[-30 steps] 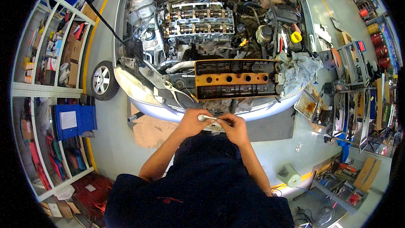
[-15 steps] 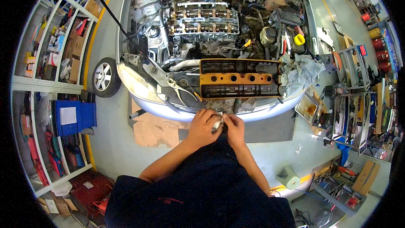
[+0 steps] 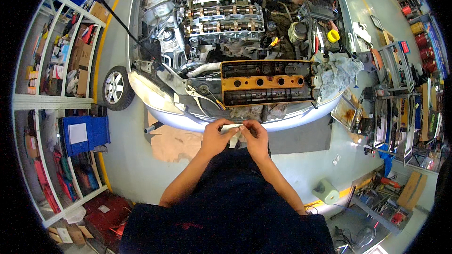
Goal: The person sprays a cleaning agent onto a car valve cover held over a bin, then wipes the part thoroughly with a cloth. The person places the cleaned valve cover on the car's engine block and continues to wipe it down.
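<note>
In front of the car's bumper, my left hand (image 3: 215, 138) and my right hand (image 3: 254, 138) face each other with their fingers pinched. Between them is a small whitish piece (image 3: 230, 127), flat or tube-like; its kind is not clear. Both hands grip it, the right at its right end. Just beyond my hands, an upturned orange-edged valve cover (image 3: 263, 83) rests across the front of the engine bay. Behind it is the open engine (image 3: 225, 24) with its camshafts exposed. Pliers (image 3: 197, 97) lie left of the cover, and a crumpled grey-blue cloth (image 3: 336, 75) lies to its right.
A yellow cap (image 3: 333, 36) stands at the bay's right side. A wheel (image 3: 117, 87) leans by the left fender, near shelves (image 3: 54, 102). Cardboard (image 3: 172, 143) lies under the bumper. On the right stand a stained tray (image 3: 344, 114), a cart (image 3: 394, 68) and a pale green stool (image 3: 326, 191).
My hands have drawn slightly apart and shifted a little; the whitish piece now lies more level between them and shows more. The view has tilted slightly, and the valve cover has not visibly moved.
</note>
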Demonstrator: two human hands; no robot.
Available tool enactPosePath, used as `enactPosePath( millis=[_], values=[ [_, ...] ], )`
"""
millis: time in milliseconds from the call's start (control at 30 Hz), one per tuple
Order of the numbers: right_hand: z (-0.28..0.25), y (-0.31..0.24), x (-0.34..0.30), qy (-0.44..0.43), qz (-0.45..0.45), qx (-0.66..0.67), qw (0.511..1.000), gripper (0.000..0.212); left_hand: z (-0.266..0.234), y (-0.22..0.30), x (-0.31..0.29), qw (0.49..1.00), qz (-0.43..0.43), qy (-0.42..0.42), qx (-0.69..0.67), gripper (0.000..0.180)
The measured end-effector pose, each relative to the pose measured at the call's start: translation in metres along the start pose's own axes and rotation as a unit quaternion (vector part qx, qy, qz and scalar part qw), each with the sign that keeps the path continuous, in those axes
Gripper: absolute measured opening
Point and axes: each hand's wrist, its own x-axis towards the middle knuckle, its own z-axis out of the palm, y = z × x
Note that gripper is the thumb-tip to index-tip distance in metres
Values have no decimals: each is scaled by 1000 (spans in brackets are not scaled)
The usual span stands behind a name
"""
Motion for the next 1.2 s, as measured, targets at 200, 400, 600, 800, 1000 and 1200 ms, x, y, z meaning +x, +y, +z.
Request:
enactPosePath(
  millis=[200, 400, 600, 800, 1000, 1200],
  values=[
    [-16, 1, 6, 7, -22, -36, 999, 14, 11, 0, 11, 997, -36, -48, -48, 24],
    [-28, -16, 35, 31, 6, 11, 999, 12, 28, 22, 48, 998, -29, -46, -34, 21],
    [-87, -31, 87, 130, -11, -26, 991, 15, 4, 69, 169, 971, 178, 14, 161, 20],
    [-137, -29, 173, 138, -227, -242, 933, 8, 10, 62, 269, 927, 198, -24, 318, 13],
    [-145, -46, 231, 79, -334, -343, 874, 20, 22, 63, 291, 908, 187, -60, 370, 12],
    [-141, -41, 257, 24, -327, -380, 865, 25, 25, 67, 295, 882, 189, -94, 422, 13]
  ],
)
